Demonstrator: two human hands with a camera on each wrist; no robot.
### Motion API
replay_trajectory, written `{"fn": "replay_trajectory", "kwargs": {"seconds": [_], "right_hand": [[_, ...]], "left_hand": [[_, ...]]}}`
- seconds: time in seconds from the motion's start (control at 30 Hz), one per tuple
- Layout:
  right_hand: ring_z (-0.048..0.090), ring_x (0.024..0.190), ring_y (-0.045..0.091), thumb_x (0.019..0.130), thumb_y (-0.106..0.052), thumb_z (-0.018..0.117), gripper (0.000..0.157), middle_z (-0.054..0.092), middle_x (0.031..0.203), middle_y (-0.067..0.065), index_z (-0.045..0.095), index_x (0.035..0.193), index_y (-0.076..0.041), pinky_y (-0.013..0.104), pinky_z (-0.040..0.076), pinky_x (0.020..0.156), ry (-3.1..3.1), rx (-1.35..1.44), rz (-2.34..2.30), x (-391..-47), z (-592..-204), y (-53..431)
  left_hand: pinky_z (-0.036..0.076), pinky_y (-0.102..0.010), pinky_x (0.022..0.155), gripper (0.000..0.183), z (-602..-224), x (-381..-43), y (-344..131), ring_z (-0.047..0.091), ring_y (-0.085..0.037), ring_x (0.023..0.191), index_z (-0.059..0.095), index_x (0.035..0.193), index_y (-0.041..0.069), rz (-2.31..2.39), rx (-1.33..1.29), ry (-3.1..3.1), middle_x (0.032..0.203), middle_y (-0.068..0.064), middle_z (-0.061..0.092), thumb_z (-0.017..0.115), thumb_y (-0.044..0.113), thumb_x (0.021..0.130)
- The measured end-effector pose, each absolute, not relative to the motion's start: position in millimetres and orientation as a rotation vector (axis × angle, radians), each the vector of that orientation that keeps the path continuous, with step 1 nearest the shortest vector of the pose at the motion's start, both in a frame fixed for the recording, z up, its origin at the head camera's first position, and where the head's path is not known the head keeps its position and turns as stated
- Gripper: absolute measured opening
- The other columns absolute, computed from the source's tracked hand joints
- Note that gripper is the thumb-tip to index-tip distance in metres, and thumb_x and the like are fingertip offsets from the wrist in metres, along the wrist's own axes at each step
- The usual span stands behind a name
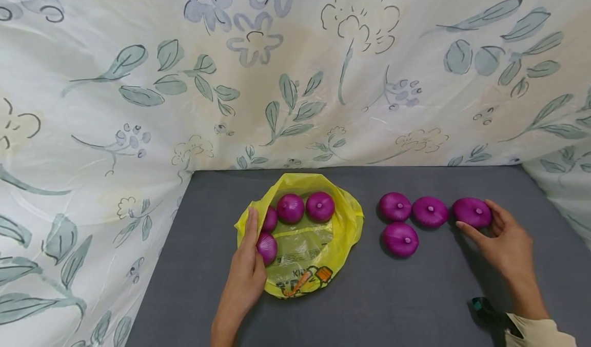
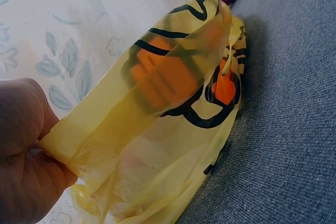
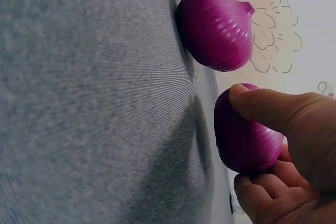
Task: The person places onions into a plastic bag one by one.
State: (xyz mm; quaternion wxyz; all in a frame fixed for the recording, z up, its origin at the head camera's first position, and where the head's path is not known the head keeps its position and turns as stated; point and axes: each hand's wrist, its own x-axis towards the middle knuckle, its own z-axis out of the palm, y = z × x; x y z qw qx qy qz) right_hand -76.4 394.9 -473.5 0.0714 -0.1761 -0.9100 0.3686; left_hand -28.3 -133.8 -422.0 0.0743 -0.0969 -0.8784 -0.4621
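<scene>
A yellow plastic bag (image 1: pixel 343 244) lies with its mouth spread, and several purple onions (image 1: pixel 290 208) are inside it. The left hand (image 1: pixel 247 270) pinches the bag's left rim between thumb and fingers, as the left wrist view confirms at the yellow film (image 2: pixel 89 145). On the right, the right hand (image 1: pixel 510 242) grips a purple onion (image 1: pixel 471 212) from its right side, thumb in front and fingers behind. In the right wrist view, thumb and fingers close around this onion (image 3: pixel 244 135). Whether it touches the table cannot be told.
Three more onions stand between bag and right hand: one at the back left (image 1: pixel 394 206), one beside it (image 1: pixel 430 212) and one in front (image 1: pixel 400 239). The grey tabletop (image 1: pixel 360 311) meets a flower-print cloth (image 1: pixel 295 116) behind. A dark strap (image 1: pixel 487 311) hangs near the right sleeve.
</scene>
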Motion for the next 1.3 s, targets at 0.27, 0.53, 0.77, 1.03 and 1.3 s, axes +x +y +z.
{"fn": "replay_trajectory", "kwargs": {"seconds": [0.27,0.53,0.77,1.03,1.3], "right_hand": [[0.037,0.147,0.034,0.093,-0.043,0.081,0.096,0.035,0.163,0.024,0.03,0.169,-0.014,-0.003,0.03,0.094,-2.692,-0.536,1.17,-75.3,-461.7,392.8],[0.038,0.148,0.02,0.091,-0.047,0.083,0.098,0.033,0.165,0.019,0.029,0.169,-0.021,-0.001,0.034,0.094,-2.664,-0.567,1.216,-75.8,-447.5,387.2],[0.04,0.147,0.014,0.089,-0.047,0.084,0.097,0.035,0.165,0.017,0.031,0.168,-0.028,-0.001,0.034,0.094,-2.637,-0.571,1.215,-76.1,-434.1,379.2],[0.041,0.147,0.009,0.089,-0.04,0.086,0.092,0.037,0.165,0.016,0.036,0.166,-0.03,0.002,0.036,0.096,-2.586,-0.495,1.263,-77.2,-419.0,366.0],[0.042,0.149,0.011,0.09,-0.038,0.086,0.091,0.037,0.167,0.013,0.036,0.166,-0.033,0.003,0.037,0.097,-2.571,-0.461,1.29,-74.9,-411.2,351.9]], "left_hand": [[0.011,-0.01,0.121,0.088,-422.2,-27.6,-132.6,0.019,-0.023,0.161,0.013,0.172,0.016,-1.389,-0.301,-2.627,0.178,-0.003,0.016,0.042,-0.02,0.097],[0.011,-0.009,0.12,0.088,-419.7,-27.6,-132.3,0.019,-0.023,0.161,0.013,0.172,0.016,-1.391,-0.292,-2.631,0.178,-0.002,0.016,0.041,-0.02,0.097],[0.012,-0.009,0.12,0.086,-417.9,-28.0,-132.0,0.02,-0.024,0.161,0.014,0.172,0.014,-1.391,-0.292,-2.633,0.178,-0.004,0.017,0.041,-0.02,0.097],[0.011,-0.01,0.121,0.087,-418.1,-27.4,-130.9,0.019,-0.023,0.161,0.014,0.172,0.013,-1.396,-0.292,-2.637,0.178,-0.004,0.017,0.041,-0.021,0.097],[0.012,-0.01,0.12,0.086,-421.1,-27.5,-130.4,0.02,-0.024,0.161,0.016,0.171,0.011,-1.369,-0.308,-2.628,0.177,-0.007,0.018,0.041,-0.021,0.096]]}}
